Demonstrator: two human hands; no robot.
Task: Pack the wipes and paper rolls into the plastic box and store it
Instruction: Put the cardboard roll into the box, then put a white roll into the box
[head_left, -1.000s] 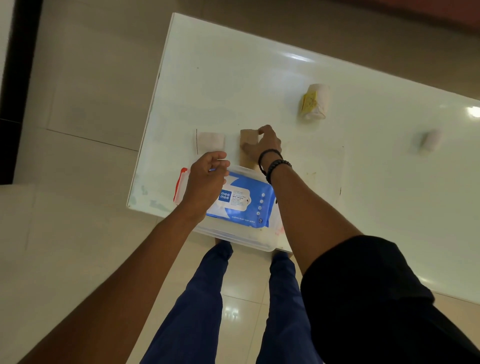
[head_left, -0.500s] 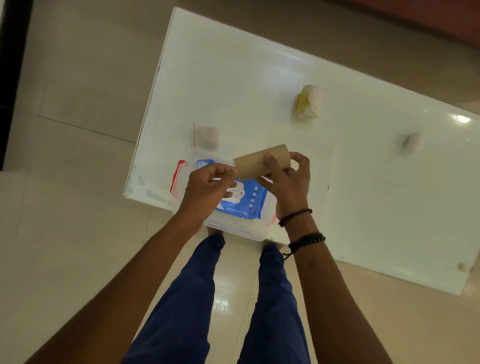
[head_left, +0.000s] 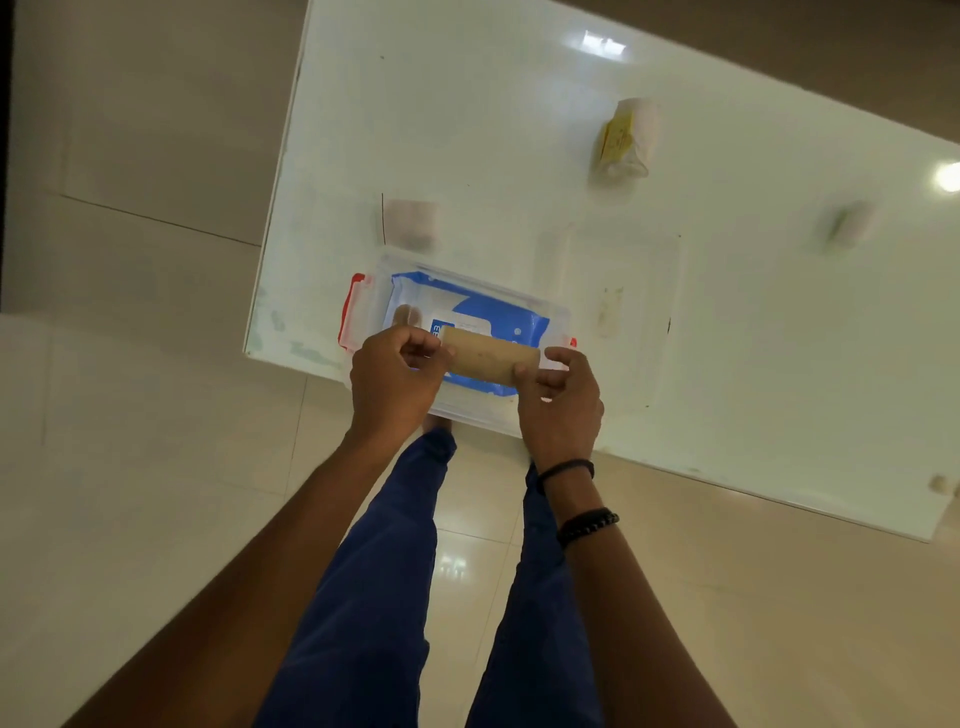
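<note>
A clear plastic box (head_left: 558, 317) with red latches sits at the near left corner of the white table (head_left: 519, 130). A blue wipes pack (head_left: 498, 314) lies flat inside it. Both hands hold a brown cardboard paper roll (head_left: 488, 357) level, just above the pack. My left hand (head_left: 395, 384) pinches its left end and my right hand (head_left: 563, 400) grips its right end. A pale roll (head_left: 413, 221) stands just beyond the box. A white roll with a yellow wrapper (head_left: 626, 137) lies farther back, and another small roll (head_left: 852, 223) lies at the right, blurred.
The box overhangs the table's near edge, above my legs in blue trousers. Glossy beige floor tiles lie to the left and below. A small pale object (head_left: 940, 483) sits by the table's near right corner.
My right hand picked the brown roll up from beyond the box and brought it back over the wipes pack. My left hand moved from the pack onto the roll's left end.
</note>
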